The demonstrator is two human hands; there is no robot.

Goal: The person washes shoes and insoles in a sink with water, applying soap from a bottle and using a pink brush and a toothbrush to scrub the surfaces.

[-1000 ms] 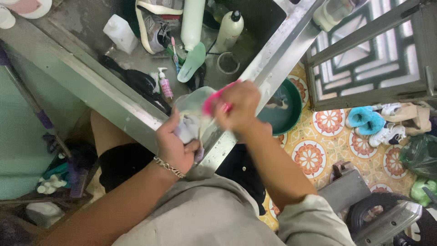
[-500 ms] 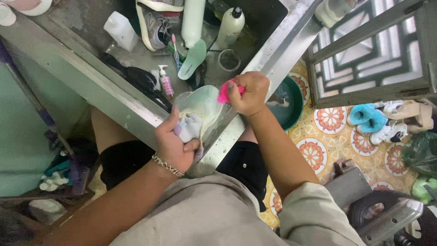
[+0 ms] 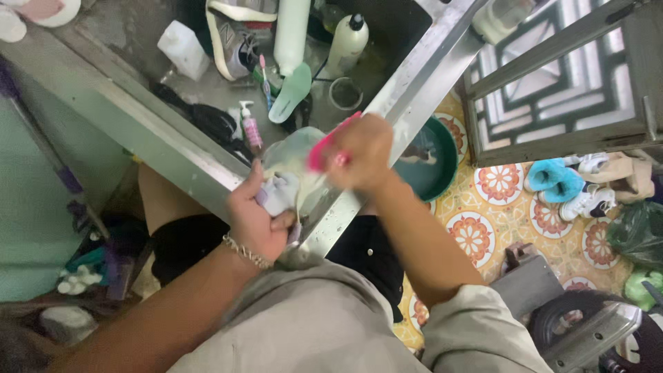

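Note:
My left hand (image 3: 257, 220) grips a pale, light-coloured shoe (image 3: 289, 174) by its heel over the near corner of a steel sink (image 3: 145, 131). My right hand (image 3: 364, 153) is closed on a pink brush (image 3: 324, 146) pressed against the shoe's upper side. The right hand is motion-blurred. A chain bracelet sits on my left wrist.
In the sink lie another sneaker (image 3: 238, 41), a green insole (image 3: 290, 91), a white cylinder (image 3: 291, 27), a pump bottle (image 3: 347, 43), a small pink pump bottle (image 3: 250, 128) and a black cloth (image 3: 214, 123). A green basin (image 3: 436, 157) and blue slippers (image 3: 552, 181) rest on the patterned floor.
My right hand with the pink brush has slid back and forth across the shoe, now lower and nearer the sink edge. My left hand keeps its hold.

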